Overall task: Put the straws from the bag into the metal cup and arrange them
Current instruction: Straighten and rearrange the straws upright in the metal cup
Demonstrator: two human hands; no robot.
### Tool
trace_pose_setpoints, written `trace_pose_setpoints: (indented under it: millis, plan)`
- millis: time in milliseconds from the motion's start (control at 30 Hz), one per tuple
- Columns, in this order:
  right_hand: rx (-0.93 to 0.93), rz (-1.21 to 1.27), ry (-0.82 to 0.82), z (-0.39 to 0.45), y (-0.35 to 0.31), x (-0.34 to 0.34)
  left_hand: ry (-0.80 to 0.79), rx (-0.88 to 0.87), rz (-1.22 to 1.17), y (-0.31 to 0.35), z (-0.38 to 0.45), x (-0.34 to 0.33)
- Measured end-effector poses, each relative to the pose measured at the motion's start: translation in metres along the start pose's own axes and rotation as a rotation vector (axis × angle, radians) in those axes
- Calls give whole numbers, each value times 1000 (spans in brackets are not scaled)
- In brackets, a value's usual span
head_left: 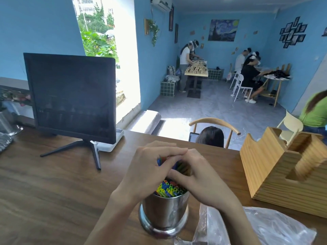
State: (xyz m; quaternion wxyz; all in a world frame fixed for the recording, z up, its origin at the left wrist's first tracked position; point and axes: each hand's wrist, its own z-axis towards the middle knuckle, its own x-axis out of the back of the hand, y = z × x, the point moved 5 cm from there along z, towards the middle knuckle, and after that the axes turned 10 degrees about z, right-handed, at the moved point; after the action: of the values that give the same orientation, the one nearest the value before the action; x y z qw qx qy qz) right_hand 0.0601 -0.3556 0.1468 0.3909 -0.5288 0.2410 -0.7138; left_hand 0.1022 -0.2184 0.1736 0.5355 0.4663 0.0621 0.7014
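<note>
Nearest the camera, at the near right edge of the wooden counter (53, 200), lies a clear plastic bag (265, 227), crumpled and flat; whether it holds anything cannot be made out. Just left of it, touching or nearly so, stands the metal cup (164, 213), upright on a wider round base. Straws (168, 189) in blue, yellow, green and red stand packed in the cup, open ends up, rising past the rim. Left hand (150, 167) and right hand (200, 175) meet over the straws' tops, fingertips touching at the far side. Both hands have fingers curled round the upper part of the bundle, grasping the straws from left and right; blue and green straws show between the fingers. Far left on the counter: a dark monitor (70, 96) on a splayed stand, screen off. Right: a pale wooden organizer box (276, 174) with cut-out compartments. Beyond the counter, a wooden chair (215, 122) and a seated person's head; further back, people work at tables in a blue-walled room.
</note>
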Motion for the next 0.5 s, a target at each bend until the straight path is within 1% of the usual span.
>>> trace_pose_setpoints:
  millis: [67,100,133,167,200,233,267,333,400,433,500]
  plan:
    - [-32,239,15,0,3,12,19,-9,67,-1,1,1]
    - [-48,355,61,-1,5,18,20,-26,88,-1,1,2]
    - [-55,455,143,-1,8,24,19,-35,107,-1,1,3]
    - [-61,525,247,-2,11,30,24,-33,136,-2,1,4]
    - [-75,538,341,-3,16,34,28,-23,174,-5,1,5]
    - [-99,501,396,-3,21,37,7,-8,218,-9,0,4]
    - [-132,431,391,-1,25,37,-41,4,263,-12,-1,2]
    - [-214,318,237,1,34,31,-149,10,300,-18,-2,-2]
    - [-273,335,112,2,39,27,-200,44,250,-21,-2,-2]
    - [-285,371,86,2,39,26,-201,63,218,-22,-1,0]
    - [-291,455,92,2,39,28,-199,92,167,-25,-2,2]
